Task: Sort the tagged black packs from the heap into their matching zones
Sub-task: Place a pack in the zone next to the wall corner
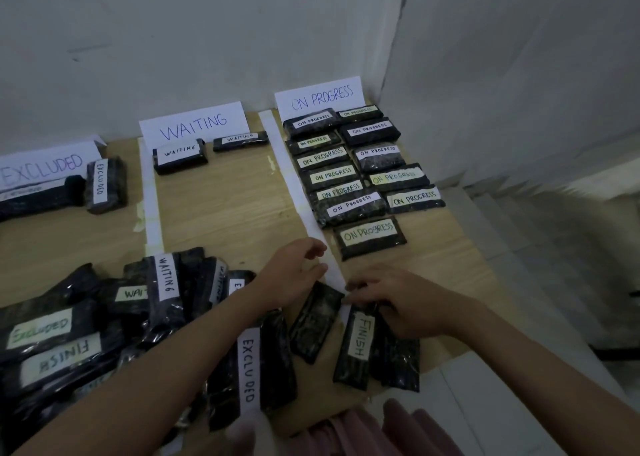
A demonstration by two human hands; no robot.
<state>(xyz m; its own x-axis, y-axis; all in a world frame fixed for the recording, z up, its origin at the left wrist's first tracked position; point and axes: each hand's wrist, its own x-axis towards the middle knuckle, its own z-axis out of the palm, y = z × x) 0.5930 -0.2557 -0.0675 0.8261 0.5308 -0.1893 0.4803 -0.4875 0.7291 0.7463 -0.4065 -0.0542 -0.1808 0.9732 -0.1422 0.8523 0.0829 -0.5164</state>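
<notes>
A heap of tagged black packs fills the near left of the wooden table. My left hand hovers open above the white tape strip, just past an untagged-side pack. My right hand rests with curled fingers on the top end of a pack tagged FINISH, which lies beside another black pack. At the far right, under the ON PROGRESS sign, lie several ON PROGRESS packs. Two WAITING packs and the EXCLUDED packs sit under their signs.
White tape strips split the table into zones. An EXCLUDED pack lies at the heap's near right edge. White walls close the back and the right. Pink cloth shows at the near edge.
</notes>
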